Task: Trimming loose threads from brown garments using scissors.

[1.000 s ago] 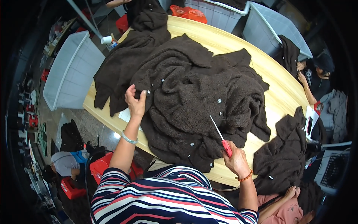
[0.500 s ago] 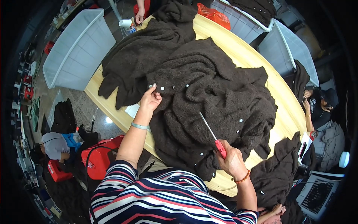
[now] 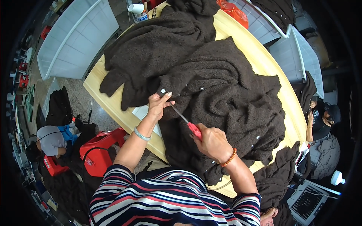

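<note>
A dark brown knit garment (image 3: 222, 83) with shiny round buttons lies bunched over the table. My left hand (image 3: 156, 106) pinches its edge beside a pale sparkly button (image 3: 163, 90), thumb and forefinger together. In my right hand (image 3: 213, 143) is a pair of red-handled scissors (image 3: 195, 130), with fingers wrapped round the grip. Their long thin metal blades point up and left, the tip close to my left fingers and the garment's edge. Whether the tip touches the cloth I cannot tell.
The pale wooden table (image 3: 260, 56) has a curved edge. Grey plastic bins (image 3: 77, 41) stand beyond it on both sides. A white cup (image 3: 136, 8) and a jar (image 3: 141, 17) are at the far left edge. A red stool (image 3: 96, 158) is at left; another person (image 3: 320, 120) sits at right.
My right hand has brought the scissors up and left, to beside my left hand. The left hand now holds the garment's edge by a button. The other person's hand at the far edge is gone from view.
</note>
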